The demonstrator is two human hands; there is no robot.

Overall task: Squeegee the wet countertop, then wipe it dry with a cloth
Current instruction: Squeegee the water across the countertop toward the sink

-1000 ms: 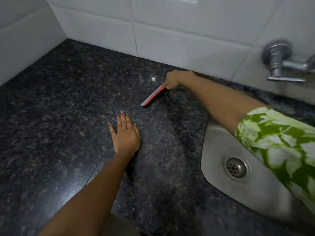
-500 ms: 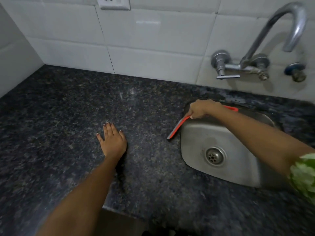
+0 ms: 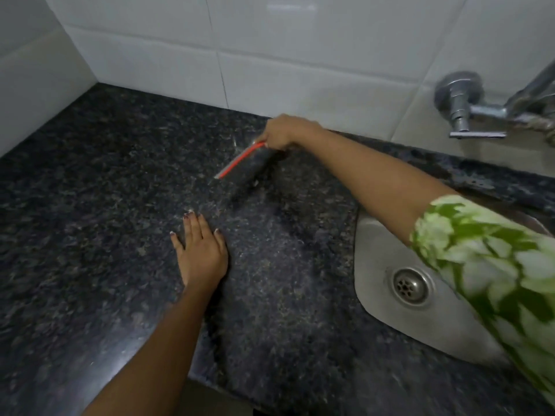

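A dark speckled granite countertop (image 3: 99, 211) fills most of the view. My right hand (image 3: 283, 132) is closed around a red and grey squeegee (image 3: 238, 160) near the back wall, and the blade slants down to the left onto the stone. My left hand (image 3: 199, 252) lies flat on the counter with its fingers together, closer to me and a little left of the squeegee. No cloth is in view.
A steel sink (image 3: 420, 307) with a round drain (image 3: 410, 285) is set into the counter on the right, partly under my green patterned sleeve (image 3: 492, 265). A metal tap (image 3: 464, 112) sticks out of the white tiled wall (image 3: 300, 55) above it. The counter's front edge runs along the bottom.
My right hand has carried the squeegee from the sink's left rim back to the far part of the counter near the wall. The left hand stays flat on the stone.
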